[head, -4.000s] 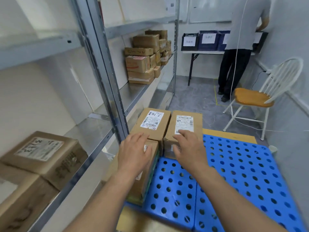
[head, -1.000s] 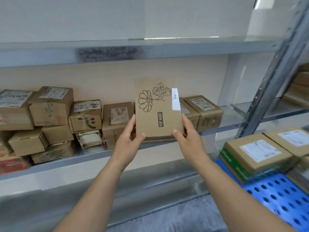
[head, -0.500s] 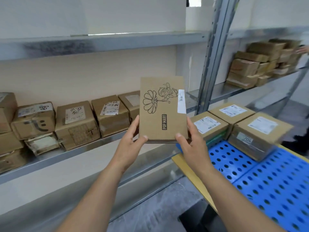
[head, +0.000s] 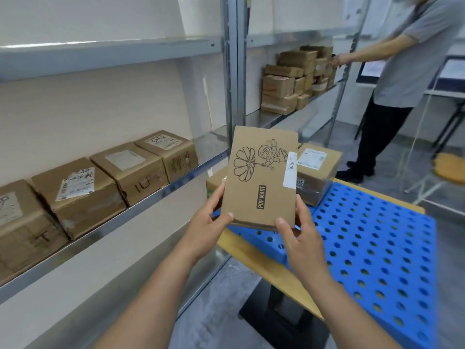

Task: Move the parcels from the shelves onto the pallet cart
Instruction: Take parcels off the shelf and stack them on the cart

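I hold a flat brown parcel [head: 261, 177] printed with a flower drawing and "POP MART" upright in front of me. My left hand [head: 210, 222] grips its lower left corner and my right hand [head: 300, 235] grips its lower right corner. It hangs above the near left corner of the blue perforated pallet [head: 377, 248] on the cart. A labelled brown parcel [head: 317, 172] sits on the pallet behind it; another is mostly hidden by the held parcel. Several brown parcels [head: 130, 170] line the metal shelf [head: 141, 205] to my left.
A steel upright post [head: 232, 71] divides the shelving. A stack of parcels [head: 294, 81] sits on the far shelf bay. A person in a grey shirt [head: 402, 71] stands at the back right, reaching toward that stack. A chair seat [head: 450, 167] shows at the right edge.
My view and the held parcel have swung right, from in front of the shelf to over the pallet's corner. The person at the back has come into view. My grip is unchanged.
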`<state>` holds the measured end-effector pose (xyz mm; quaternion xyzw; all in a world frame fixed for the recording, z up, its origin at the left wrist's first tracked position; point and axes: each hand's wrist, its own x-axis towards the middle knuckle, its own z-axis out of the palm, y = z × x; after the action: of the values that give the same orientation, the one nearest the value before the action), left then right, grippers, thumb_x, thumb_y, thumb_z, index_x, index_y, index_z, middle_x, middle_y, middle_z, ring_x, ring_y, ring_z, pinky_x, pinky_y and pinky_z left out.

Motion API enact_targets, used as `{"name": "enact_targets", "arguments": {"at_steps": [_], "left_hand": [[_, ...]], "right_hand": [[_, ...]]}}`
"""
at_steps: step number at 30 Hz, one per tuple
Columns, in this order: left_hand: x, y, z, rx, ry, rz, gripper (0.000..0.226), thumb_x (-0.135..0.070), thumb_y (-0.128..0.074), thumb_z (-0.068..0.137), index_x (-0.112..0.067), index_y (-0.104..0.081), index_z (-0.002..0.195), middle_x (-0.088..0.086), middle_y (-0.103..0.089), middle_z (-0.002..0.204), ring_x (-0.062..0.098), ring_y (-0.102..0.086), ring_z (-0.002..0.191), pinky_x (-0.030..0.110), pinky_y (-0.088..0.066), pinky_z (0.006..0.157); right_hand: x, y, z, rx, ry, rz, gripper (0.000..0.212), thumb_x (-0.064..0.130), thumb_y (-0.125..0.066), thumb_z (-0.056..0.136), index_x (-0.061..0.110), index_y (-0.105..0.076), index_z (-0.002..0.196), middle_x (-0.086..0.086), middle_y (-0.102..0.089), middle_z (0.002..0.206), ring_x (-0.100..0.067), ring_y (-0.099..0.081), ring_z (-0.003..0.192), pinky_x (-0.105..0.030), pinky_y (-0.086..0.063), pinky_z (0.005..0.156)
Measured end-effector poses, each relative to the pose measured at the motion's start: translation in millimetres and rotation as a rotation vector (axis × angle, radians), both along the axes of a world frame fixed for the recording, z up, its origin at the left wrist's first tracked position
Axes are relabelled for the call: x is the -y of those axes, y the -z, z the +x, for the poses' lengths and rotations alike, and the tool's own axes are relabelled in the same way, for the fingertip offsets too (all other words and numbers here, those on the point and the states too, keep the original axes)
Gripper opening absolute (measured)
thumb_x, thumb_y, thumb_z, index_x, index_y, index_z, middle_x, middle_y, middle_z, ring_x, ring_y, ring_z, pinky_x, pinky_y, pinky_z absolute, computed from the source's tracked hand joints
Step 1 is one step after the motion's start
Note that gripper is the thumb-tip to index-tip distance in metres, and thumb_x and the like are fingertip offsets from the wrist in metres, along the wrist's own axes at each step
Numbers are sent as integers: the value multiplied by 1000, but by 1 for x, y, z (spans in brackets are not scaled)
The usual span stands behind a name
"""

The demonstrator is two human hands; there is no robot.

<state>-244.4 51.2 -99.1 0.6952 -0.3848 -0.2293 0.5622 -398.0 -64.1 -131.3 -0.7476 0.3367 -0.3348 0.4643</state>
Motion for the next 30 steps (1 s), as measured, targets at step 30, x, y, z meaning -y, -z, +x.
{"name": "enact_targets", "arguments": {"at_steps": [30], "left_hand": [[75,76,50,-3,539,361,55,-25,-47,98,-50,-21,139,-24,-43,127,-2,-38,117,25,-35,102]], "right_hand": [[-2,38,20,-331,453,320,60,34,-56,93,28,-28,147,5,-50,137,-11,-48,116,-32,-43,96]]}}
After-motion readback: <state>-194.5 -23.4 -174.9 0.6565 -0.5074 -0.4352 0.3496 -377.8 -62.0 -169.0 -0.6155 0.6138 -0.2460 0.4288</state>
